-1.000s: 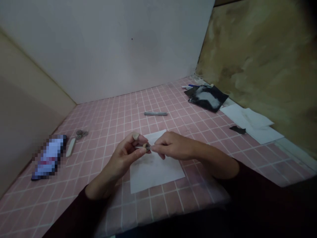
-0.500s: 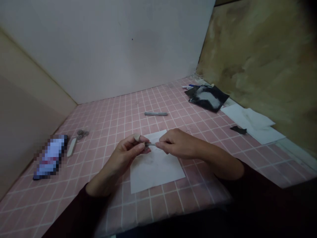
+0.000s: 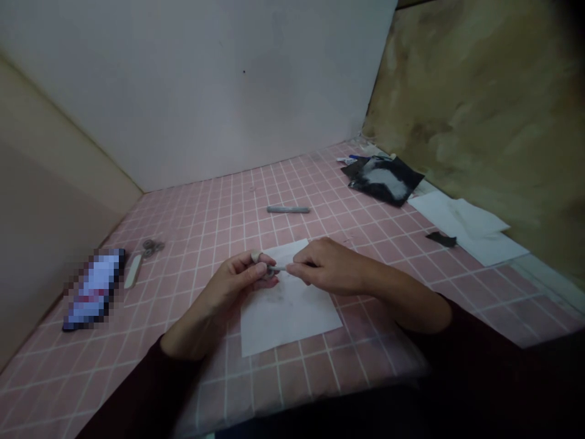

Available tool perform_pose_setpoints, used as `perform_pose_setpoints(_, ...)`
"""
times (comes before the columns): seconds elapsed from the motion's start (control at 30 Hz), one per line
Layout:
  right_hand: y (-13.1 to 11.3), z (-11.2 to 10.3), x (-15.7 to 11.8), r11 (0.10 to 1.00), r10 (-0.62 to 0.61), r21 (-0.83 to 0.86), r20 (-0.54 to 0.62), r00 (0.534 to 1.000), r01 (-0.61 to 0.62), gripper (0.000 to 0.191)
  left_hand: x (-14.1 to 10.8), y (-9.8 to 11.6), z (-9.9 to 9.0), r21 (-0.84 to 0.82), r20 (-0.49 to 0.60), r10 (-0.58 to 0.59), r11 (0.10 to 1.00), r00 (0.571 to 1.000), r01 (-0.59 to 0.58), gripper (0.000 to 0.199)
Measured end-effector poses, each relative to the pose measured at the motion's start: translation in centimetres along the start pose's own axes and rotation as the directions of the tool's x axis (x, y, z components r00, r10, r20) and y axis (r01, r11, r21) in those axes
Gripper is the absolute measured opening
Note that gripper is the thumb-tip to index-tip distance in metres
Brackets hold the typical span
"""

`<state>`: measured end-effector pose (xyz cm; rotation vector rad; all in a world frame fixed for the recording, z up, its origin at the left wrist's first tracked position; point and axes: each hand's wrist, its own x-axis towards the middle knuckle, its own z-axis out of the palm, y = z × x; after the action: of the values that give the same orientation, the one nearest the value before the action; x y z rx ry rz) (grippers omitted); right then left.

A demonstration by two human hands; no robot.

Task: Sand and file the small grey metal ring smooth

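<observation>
Broadly, a pink-tiled tabletop point(image 3: 192, 213) carried a white paper sheet point(image 3: 286, 311) near its front edge, with more white papers point(image 3: 470, 228) and a black bag point(image 3: 381, 177) at the far right, a pixelated flat object point(image 3: 94, 289) at the left, and a grey stick point(image 3: 287, 210) lying alone farther back. Above the sheet the left hand point(image 3: 240, 283) and the right hand point(image 3: 326, 265) met, each grip pinched narrow on one end of a thin grey rod point(image 3: 277, 267) held between them just over the paper, while a small whitish tool point(image 3: 132, 271) and some tiny metal rings point(image 3: 152, 246) lay beside the pixelated object.
</observation>
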<state>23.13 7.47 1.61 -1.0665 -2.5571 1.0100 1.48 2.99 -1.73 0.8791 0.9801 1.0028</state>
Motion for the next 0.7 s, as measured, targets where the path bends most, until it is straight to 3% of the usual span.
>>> perform_pose_setpoints(0.3,0.20,0.09,-0.03,0.999,0.000,-0.051,-0.021,1.000,-0.001,0.042,-0.30,-0.04,0.22,-0.001,-0.016,-0.018,1.000,1.000,0.018,0.015)
perform_pose_setpoints(0.7,0.02,-0.13,-0.26,0.999,-0.006,-0.039,0.012,1.000,0.007,0.039,-0.39,-0.08,0.13,-0.012,0.054,-0.077,0.997,0.996,0.078,0.018)
